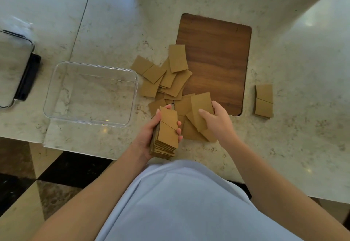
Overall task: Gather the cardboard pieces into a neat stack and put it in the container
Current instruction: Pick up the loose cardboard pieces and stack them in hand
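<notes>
**Cardboard gathered by hand at the bench**

A person's left hand [151, 136] grips a thick stack of cardboard pieces [166, 136], fingers curled round its edges, above the marble bench [293, 136]. The right hand [216, 119] pinches a loose piece [200, 108] from the scattered pile [170, 77]. The clear container [91, 93] stands just left of the pile; a small separate stack [264, 100] lies well right.

A pale marble counter [284, 146] with an inset wooden panel [217, 60] stands over a dark-and-cream checkered floor [28, 174].
</notes>
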Demonstrator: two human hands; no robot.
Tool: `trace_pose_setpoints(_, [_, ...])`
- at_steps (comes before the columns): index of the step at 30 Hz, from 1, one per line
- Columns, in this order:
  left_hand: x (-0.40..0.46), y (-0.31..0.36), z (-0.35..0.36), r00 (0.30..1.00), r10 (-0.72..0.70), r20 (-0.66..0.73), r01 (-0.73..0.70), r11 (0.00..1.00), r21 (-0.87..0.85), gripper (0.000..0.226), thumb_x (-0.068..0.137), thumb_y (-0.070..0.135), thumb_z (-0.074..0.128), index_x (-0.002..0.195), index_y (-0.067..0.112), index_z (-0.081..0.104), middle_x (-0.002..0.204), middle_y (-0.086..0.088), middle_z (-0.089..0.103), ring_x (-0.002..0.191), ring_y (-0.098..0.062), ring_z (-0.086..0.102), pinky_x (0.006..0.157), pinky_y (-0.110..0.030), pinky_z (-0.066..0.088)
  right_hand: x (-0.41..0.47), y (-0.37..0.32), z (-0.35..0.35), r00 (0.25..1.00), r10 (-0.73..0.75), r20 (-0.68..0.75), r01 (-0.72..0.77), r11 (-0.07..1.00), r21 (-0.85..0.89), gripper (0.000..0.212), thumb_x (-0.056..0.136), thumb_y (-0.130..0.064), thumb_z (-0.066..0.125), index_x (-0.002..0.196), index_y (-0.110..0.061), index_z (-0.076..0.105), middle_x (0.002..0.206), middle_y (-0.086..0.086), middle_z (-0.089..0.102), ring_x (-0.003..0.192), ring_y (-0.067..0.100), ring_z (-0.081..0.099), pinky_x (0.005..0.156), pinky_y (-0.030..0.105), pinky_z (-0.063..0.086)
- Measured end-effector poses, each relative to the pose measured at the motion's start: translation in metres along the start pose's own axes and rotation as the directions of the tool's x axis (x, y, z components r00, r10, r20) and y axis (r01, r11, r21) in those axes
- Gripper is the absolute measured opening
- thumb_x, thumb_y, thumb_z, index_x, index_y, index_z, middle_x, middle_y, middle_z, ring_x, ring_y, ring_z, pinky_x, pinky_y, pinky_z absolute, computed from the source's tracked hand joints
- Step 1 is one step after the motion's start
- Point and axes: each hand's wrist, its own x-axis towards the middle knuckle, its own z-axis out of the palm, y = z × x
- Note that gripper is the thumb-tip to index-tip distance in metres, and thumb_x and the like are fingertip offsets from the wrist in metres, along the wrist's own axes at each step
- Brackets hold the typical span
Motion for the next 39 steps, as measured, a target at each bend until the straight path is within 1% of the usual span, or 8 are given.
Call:
trace_pose_setpoints(8, [0.007,-0.012,0.024,0.97,0.14,-0.196,-0.062,0.932,0.356,0.044,0.079,0.025,0.083,0.121,0.028,0.072,0.104,-0.019,0.071,0.083,-0.031,0.074,0.067,-0.044,0.064,-0.061,-0.03,0.028,0.964,-0.105,0.246,0.235,0.769,-0.594,0.007,0.102,-0.023,0.042,0.097,-0.018,0.045,0.081,-0.002,0.057,0.065,0.015,0.056,0.054,0.03,0.037])
trace_pose_setpoints(12, [0.006,-0.012,0.024,0.971,0.15,-0.185,-0.095,0.957,0.274,0.058,0.085,0.022,0.077,0.14,0.034,0.061,0.107,-0.018,0.07,0.086,-0.031,0.07,0.073,-0.047,0.062,-0.047,-0.037,0.012,0.834,0.079,0.546,0.074,0.965,-0.253,0.026,0.098,-0.039,0.044,0.095,-0.021,0.062,0.089,-0.002,0.066,0.072,0.011,0.062,0.06,0.023,0.046])
trace_pose_setpoints(17, [0.004,-0.017,0.023,0.995,0.061,-0.073,-0.055,0.996,0.076,0.033,0.093,0.028,0.069,0.126,0.025,0.064,0.104,-0.023,0.066,0.086,-0.038,0.068,0.082,-0.053,0.06,-0.005,0.011,-0.015,0.998,-0.062,0.027,0.067,0.808,-0.586,0.053,0.091,-0.054,0.064,0.132,-0.021,0.057,0.125,-0.001,0.054,0.118,0.023,0.054,0.088,0.034,0.048])
trace_pose_setpoints(20, [0.006,-0.018,0.019,0.993,0.069,-0.101,-0.059,0.994,0.094,0.027,0.095,0.03,0.068,0.121,0.023,0.067,0.105,-0.024,0.069,0.088,-0.04,0.07,0.081,-0.055,0.06,0.001,0.036,-0.009,0.995,-0.101,0.003,0.068,0.653,-0.755,0.06,0.083,-0.056,0.075,0.126,-0.021,0.053,0.126,0.006,0.048,0.121,0.03,0.046,0.097,0.043,0.044])
trace_pose_setpoints(24, [0.007,-0.018,0.012,0.977,0.107,-0.182,-0.087,0.99,0.113,0.027,0.092,0.031,0.07,0.118,0.022,0.07,0.102,-0.024,0.07,0.088,-0.041,0.072,0.077,-0.053,0.061,0.006,0.044,-0.005,0.989,-0.136,-0.057,0.056,0.708,-0.704,0.047,0.081,-0.05,0.081,0.106,-0.023,0.052,0.109,-0.001,0.05,0.104,0.021,0.047,0.09,0.041,0.043])
trace_pose_setpoints(28, [0.01,-0.024,0.011,0.959,0.131,-0.25,-0.093,0.983,0.158,0.031,0.089,0.029,0.074,0.119,0.022,0.07,0.101,-0.024,0.071,0.088,-0.042,0.073,0.077,-0.056,0.063,0.001,0.046,-0.014,0.988,-0.147,0.043,0.152,0.9,-0.409,0.014,0.096,-0.033,0.069,0.089,-0.03,0.057,0.085,-0.011,0.062,0.08,0.012,0.059,0.061,0.029,0.045])
trace_pose_setpoints(34, [0.013,-0.035,0.027,0.934,0.239,-0.267,-0.142,0.931,0.335,0.04,0.082,0.015,0.076,0.121,0.021,0.066,0.103,-0.026,0.065,0.084,-0.043,0.072,0.076,-0.055,0.061,-0.026,0.03,-0.022,0.981,-0.183,0.064,0.194,0.934,-0.299,0.029,0.106,-0.024,0.043,0.079,-0.023,0.051,0.077,-0.003,0.056,0.066,0.015,0.051,0.057,0.032,0.038])
trace_pose_setpoints(39, [0.013,-0.038,0.04,0.946,0.222,-0.234,-0.112,0.906,0.409,0.051,0.078,0.025,0.086,0.126,0.03,0.068,0.105,-0.015,0.071,0.084,-0.027,0.074,0.066,-0.042,0.062,-0.056,0.013,0.009,0.904,-0.233,0.359,0.391,0.79,-0.472,0.036,0.106,-0.033,0.038,0.128,-0.012,0.056,0.12,0.006,0.053,0.096,0.024,0.056,0.078,0.038,0.05])
